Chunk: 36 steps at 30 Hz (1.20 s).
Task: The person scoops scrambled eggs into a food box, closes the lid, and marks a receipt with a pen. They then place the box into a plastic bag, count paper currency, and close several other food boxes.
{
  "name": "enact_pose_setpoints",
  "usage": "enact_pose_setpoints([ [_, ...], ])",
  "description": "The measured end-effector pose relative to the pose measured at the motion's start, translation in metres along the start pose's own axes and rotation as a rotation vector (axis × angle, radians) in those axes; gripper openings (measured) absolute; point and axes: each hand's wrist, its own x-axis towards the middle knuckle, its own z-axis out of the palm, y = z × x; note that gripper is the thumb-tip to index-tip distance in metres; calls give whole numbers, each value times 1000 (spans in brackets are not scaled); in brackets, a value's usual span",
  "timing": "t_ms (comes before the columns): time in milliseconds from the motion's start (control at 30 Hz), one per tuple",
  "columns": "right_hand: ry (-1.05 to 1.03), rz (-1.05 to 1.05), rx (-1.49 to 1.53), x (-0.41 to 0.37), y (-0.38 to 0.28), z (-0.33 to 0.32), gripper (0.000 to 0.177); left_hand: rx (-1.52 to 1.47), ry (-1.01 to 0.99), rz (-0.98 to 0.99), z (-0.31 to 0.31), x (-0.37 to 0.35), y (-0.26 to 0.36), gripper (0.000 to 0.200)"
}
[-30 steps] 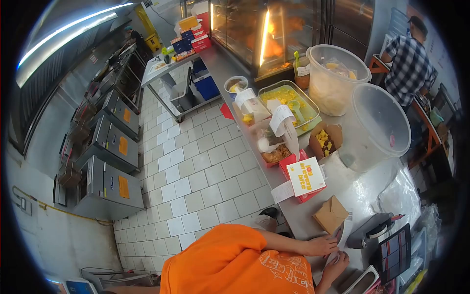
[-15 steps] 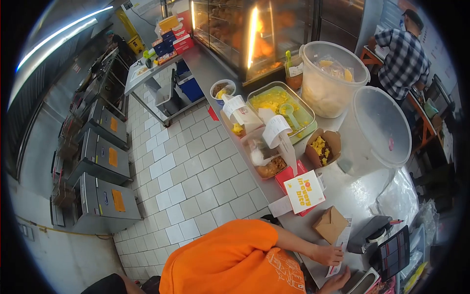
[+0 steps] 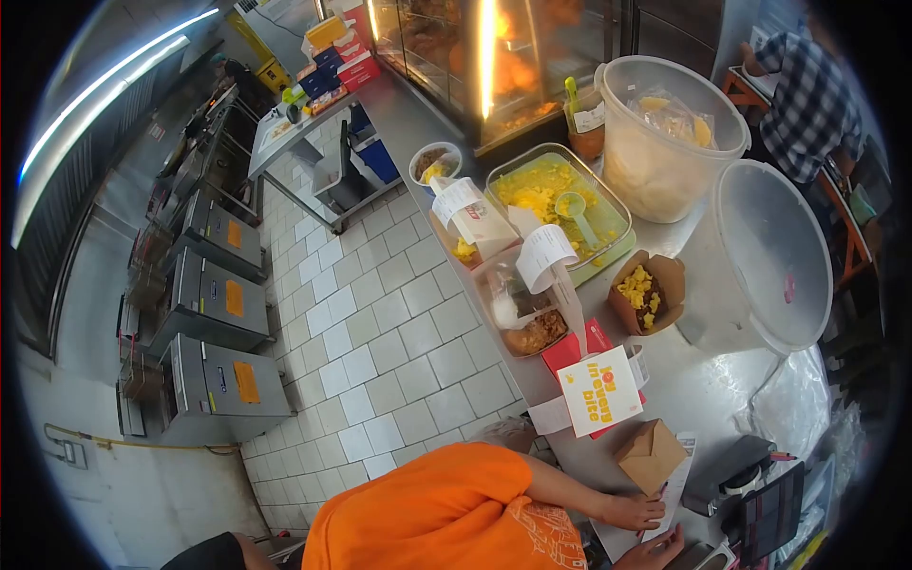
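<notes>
Step, as a judgement: receipt handling at the lower right of the frame. Both hands work a paper slip [image 3: 678,477] that lies on the steel counter [image 3: 708,380], right next to a closed brown box [image 3: 651,454]. Looks like the slip is being matched or attached to that box. Not confirmed.

Left hand [image 3: 635,511]: arm comes out of the orange sleeve, fingers held together and pointing at the slip, tips at its left edge. Too small to tell whether it pinches the paper or only presses it down.

Right hand [image 3: 668,547]: at the bottom edge of the frame, partly cut off, just under the slip's lower end. Touching or very close. Cannot tell the grip.

Slip position: runs diagonally from beside the box's right corner down to between the two hands. The box sits just above the left hand and is apart from it. A dark printer unit [image 3: 730,467] sits just right of the slip.

Next move calls for: a firm pinch on thin paper without creasing it, plus one hand freed to steady the box, since it is light and would slide on steel.

Up-frame: red box with white label [image 3: 597,389], open box of yellow food [image 3: 646,290]. Neither is touched.
</notes>
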Motion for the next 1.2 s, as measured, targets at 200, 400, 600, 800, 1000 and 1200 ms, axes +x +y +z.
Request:
enact_pose_setpoints([
  [200,-1,-28,47,23,-47,4,16,-195,-70,-15,-30,-14,13,17],
  [400,-106,0,259,43,-46,19,24,-325,-87,-89,-122,4,0,25],
  [600,-222,-133,257,55,-58,54,33,0,-18,-424,-133,22,-28,44],
  [800,-309,-249,187,42,-68,89,39,43,-244,-538,-119,8,-41,68],
  [1000,-345,-210,205,39,-61,96,41,65,-245,-512,-122,9,-42,71],
  [1200,-322,-247,172,37,-57,99,39,40,-236,-508,-118,5,-43,69],
])
